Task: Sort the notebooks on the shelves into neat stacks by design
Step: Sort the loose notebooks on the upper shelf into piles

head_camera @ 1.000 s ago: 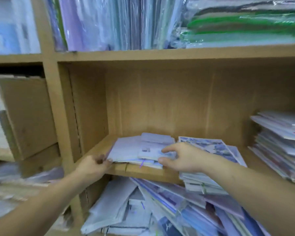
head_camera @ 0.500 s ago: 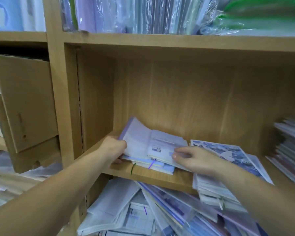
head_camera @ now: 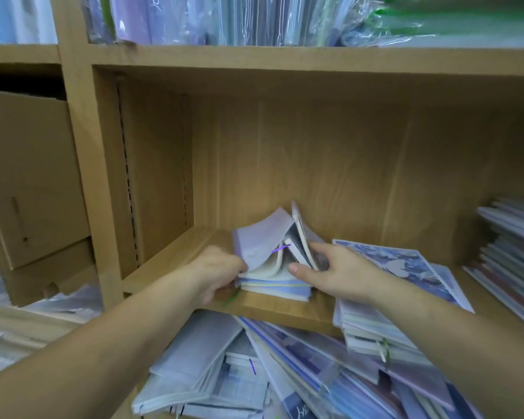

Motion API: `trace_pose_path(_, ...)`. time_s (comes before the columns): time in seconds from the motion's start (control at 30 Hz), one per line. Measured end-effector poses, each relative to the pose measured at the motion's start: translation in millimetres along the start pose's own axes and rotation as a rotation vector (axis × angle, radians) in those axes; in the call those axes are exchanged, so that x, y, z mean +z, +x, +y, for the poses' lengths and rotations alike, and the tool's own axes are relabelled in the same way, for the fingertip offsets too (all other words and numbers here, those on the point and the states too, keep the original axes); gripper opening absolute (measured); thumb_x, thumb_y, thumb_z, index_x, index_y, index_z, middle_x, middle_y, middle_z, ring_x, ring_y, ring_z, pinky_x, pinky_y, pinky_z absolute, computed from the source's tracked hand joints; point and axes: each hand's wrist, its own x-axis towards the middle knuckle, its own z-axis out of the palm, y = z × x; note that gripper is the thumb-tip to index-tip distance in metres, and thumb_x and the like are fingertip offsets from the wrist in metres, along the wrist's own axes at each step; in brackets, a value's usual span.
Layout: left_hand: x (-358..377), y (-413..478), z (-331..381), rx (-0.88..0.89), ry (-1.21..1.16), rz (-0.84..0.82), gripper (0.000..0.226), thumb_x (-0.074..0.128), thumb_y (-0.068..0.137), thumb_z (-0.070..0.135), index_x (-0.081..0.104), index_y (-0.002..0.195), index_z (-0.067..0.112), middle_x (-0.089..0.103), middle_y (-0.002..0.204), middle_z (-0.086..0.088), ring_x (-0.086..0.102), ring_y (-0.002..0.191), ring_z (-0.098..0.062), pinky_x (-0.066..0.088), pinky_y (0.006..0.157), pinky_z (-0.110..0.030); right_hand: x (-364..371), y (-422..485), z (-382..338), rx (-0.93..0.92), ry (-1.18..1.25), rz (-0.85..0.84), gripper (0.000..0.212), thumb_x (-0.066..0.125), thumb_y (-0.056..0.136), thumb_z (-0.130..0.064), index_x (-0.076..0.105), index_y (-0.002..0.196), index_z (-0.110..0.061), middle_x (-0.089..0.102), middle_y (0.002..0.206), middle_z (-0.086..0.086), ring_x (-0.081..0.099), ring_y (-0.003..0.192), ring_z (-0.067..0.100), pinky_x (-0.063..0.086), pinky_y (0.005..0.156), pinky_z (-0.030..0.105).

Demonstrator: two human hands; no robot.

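1. The left hand (head_camera: pixel 221 273) curls its fingers round the left edge of the lilac stack (head_camera: pixel 277 287), which lies at the near left of the shelf board (head_camera: pixel 270 311). The fingertips are hidden under a bowed cover. This hand is the anchor, so it should press the lower books flat and not lift.
2. The right hand (head_camera: pixel 336 270) pinches the raised notebooks (head_camera: pixel 301 237), thumb in front and forefinger behind; its other fingers are out of sight. These books stand tilted and fanned above the flat ones.
3. The step looks like leafing through the stack to check each cover. Let one book fall at a time, and read its design before the next.
4. A purple ribbon (head_camera: pixel 280 247) pokes out between the covers. Tuck it in, or it may snag and drag a book askew.
5. The blue-patterned stack (head_camera: pixel 406 267) sits just beside the right wrist and overhangs the board's front edge. Keep the forearm from nudging it.
6. A loose heap (head_camera: pixel 224 373) lies below the board. Any book that slips forward would likely land there and need sorting again.
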Motion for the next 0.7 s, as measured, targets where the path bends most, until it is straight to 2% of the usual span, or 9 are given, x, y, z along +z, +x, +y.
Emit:
trace_pose_path(0.1, 8, 3, 3, -0.02, -0.092, 0.011, 0.009, 0.068, 0.088, 0.009, 0.063, 0.085, 0.003, 0.066, 0.079, -0.017, 0.06, 0.062, -0.025, 0.051, 0.062, -0.031, -6, 1, 3, 0.027, 0.057, 0.09, 0.087, 0.061, 0.07, -0.083, 0.043, 0.144, -0.04, 0.058, 0.132, -0.022, 0.057, 0.121, 0.006, 0.048, 0.104, 0.037)
trace_pose_path(0.17, 8, 8, 5, -0.045, -0.083, 0.001, 0.034, 0.077, 0.087, 0.034, 0.063, 0.098, 0.005, 0.069, 0.088, -0.013, 0.06, 0.063, -0.022, 0.052, 0.057, -0.028, -8, 2, 9, 0.047, -0.121, 0.099, 0.086, 0.061, 0.069, -0.081, 0.048, 0.139, -0.032, 0.063, 0.12, -0.014, 0.06, 0.113, 0.014, 0.052, 0.092, 0.038)
trace_pose_path(0.2, 9, 9, 6, -0.04, -0.045, 0.007, 0.039, 0.078, 0.086, 0.04, 0.062, 0.095, 0.006, 0.065, 0.081, -0.011, 0.055, 0.058, -0.02, 0.047, 0.052, -0.025, -8, 2, 11, 0.06, -0.23, 0.1, 0.083, 0.06, 0.071, -0.081, 0.05, 0.135, -0.029, 0.063, 0.113, -0.01, 0.062, 0.109, 0.018, 0.052, 0.086, 0.038)
trace_pose_path(0.27, 11, 12, 1, -0.034, -0.04, 0.052, 0.029, 0.077, 0.087, 0.027, 0.057, 0.083, 0.007, 0.054, 0.065, -0.01, 0.044, 0.048, -0.019, 0.036, 0.048, -0.023, -4, 2, 9, 0.064, -0.379, 0.119, 0.079, 0.057, 0.078, -0.081, 0.048, 0.139, -0.031, 0.066, 0.117, -0.005, 0.061, 0.114, 0.024, 0.053, 0.085, 0.037)
trace_pose_path(0.37, -3, 16, -11, -0.067, -0.237, 0.109, 0.007, 0.065, 0.089, 0.002, 0.059, 0.086, -0.001, 0.055, 0.062, -0.013, 0.048, 0.047, -0.02, 0.042, 0.05, -0.028, 2, 0, -3, -0.007, -0.517, 0.126, 0.066, 0.048, 0.09, -0.073, 0.042, 0.146, -0.039, 0.069, 0.115, -0.004, 0.06, 0.119, 0.026, 0.052, 0.085, 0.034)
trace_pose_path(0.47, -35, 9, -14, -0.137, -0.574, 0.15, 0.005, 0.054, 0.096, -0.005, 0.055, 0.098, -0.001, 0.06, 0.089, -0.019, 0.06, 0.071, -0.028, 0.056, 0.047, -0.028, 1, 0, -8, -0.011, -0.583, 0.046, 0.057, 0.037, 0.095, -0.072, 0.036, 0.149, -0.052, 0.068, 0.123, -0.007, 0.056, 0.124, 0.023, 0.05, 0.089, 0.033)
trace_pose_path(0.53, -52, 1, -9, -0.102, -0.706, 0.186, 0.008, 0.049, 0.099, -0.004, 0.054, 0.103, 0.001, 0.061, 0.101, -0.019, 0.064, 0.08, -0.03, 0.06, 0.055, -0.031, -5, -1, -9, 0.034, -0.555, -0.01, 0.054, 0.03, 0.093, -0.077, 0.037, 0.144, -0.062, 0.061, 0.137, -0.013, 0.052, 0.132, 0.02, 0.047, 0.094, 0.034)
trace_pose_path(0.63, -58, -16, 8, 0.043, -0.682, 0.239, 0.008, 0.047, 0.102, -0.001, 0.052, 0.104, 0.005, 0.062, 0.1, -0.019, 0.066, 0.077, -0.027, 0.06, 0.065, -0.033, -8, -1, -11, 0.077, -0.525, -0.112, 0.048, 0.02, 0.093, -0.079, 0.041, 0.135, -0.07, 0.05, 0.146, -0.014, 0.044, 0.14, 0.018, 0.041, 0.1, 0.038)
trace_pose_path(0.7, -45, -28, 24, 0.168, -0.578, 0.234, 0.01, 0.045, 0.102, -0.001, 0.053, 0.105, 0.005, 0.063, 0.092, -0.018, 0.064, 0.069, -0.025, 0.057, 0.062, -0.033, -9, 3, -8, 0.112, -0.352, -0.186, 0.055, 0.015, 0.093, -0.081, 0.053, 0.128, -0.064, 0.048, 0.144, -0.014, 0.044, 0.139, 0.019, 0.036, 0.107, 0.041)
